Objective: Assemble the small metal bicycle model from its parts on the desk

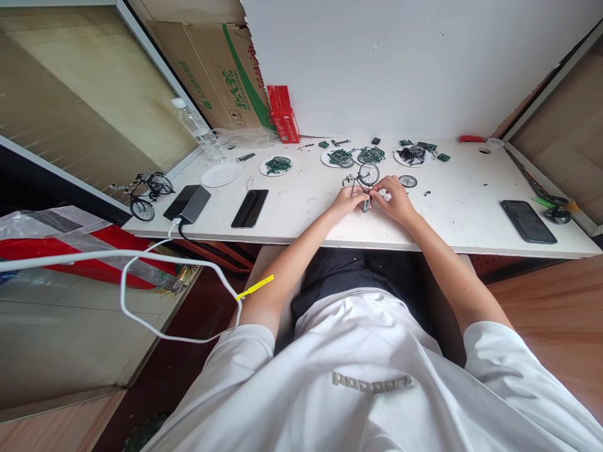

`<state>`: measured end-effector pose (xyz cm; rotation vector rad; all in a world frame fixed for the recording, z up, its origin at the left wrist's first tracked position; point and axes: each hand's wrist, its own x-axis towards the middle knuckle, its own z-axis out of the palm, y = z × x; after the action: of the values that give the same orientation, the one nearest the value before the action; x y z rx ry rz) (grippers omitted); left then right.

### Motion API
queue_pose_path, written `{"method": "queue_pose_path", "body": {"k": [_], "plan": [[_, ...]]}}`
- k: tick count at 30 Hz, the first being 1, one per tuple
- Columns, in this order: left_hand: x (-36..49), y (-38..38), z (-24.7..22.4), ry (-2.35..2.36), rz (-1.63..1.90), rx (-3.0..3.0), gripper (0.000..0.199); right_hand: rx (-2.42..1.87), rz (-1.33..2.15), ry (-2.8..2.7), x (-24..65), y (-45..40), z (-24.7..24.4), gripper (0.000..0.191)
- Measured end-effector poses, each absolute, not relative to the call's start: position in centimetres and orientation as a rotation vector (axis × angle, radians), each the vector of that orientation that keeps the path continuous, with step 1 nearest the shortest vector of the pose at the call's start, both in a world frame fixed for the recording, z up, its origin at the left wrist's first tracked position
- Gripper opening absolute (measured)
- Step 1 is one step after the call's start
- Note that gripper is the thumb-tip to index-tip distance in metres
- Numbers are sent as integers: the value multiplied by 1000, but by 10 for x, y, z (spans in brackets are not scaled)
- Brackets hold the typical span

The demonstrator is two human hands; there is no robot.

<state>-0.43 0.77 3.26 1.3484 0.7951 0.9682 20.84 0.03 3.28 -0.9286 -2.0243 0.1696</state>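
both hands (373, 197), close together, have their fingers pinched on a small model bicycle (362, 182).

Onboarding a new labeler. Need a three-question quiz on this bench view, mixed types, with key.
1. True or false: the red box is to the right of the plastic bottle.
2. What are the left hand and right hand handling? (a) a phone (b) a model bicycle (c) a plate
3. Fill in: the loose wheel lies to the ____ of that bicycle.
Key: 1 true; 2 b; 3 right
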Motion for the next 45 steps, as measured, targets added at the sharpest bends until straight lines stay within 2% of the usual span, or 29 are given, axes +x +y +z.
{"method": "queue_pose_path", "body": {"k": [25,45], "plan": [[-10,17,28,746,928,1227,21,-848,39,-2068,207,4,30,36],[-8,8,40,841,910,1235,13,-865,27,-2102,209,5,28,37]]}}
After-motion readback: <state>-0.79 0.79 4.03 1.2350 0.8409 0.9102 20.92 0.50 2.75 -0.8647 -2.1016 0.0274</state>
